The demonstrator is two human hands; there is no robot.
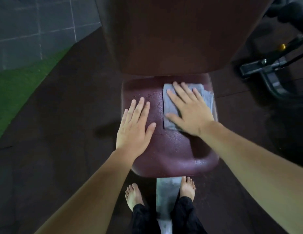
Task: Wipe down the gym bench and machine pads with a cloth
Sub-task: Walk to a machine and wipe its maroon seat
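- Back pad (164,39): the biggest surface we see, dark maroon vinyl, standing up behind the seat. We judge it firm under a slick skin, so it should take a hard push of the cloth without giving much.
- Seat (172,149): the same maroon vinyl, lying low before us, with rounded corners. It looks wet, with droplets (152,97) scattered over its far left part and a sheen at the near edge. We expect it to be slippery, so a flat palm should serve better than a pinch.
- Cloth (171,105): grey, folded into a rough oblong, lying flat on the far right part of the seat. It looks soft, light and limp, and probably damp. We judge it best worked from above with the whole palm. To lift it, we would take a free edge or corner.
- Right hand (189,112): flat on top of the cloth, pressing it to the seat, fingers (180,91) straight and spread apart, thumb out to the left.
- Left hand (134,127): laid flat at the left edge of the seat, beside the cloth and not touching it, fingers (139,107) straight and close together, holding nothing.
- Writing: we can read no brand, label or lettering on pads, cloth or frame.
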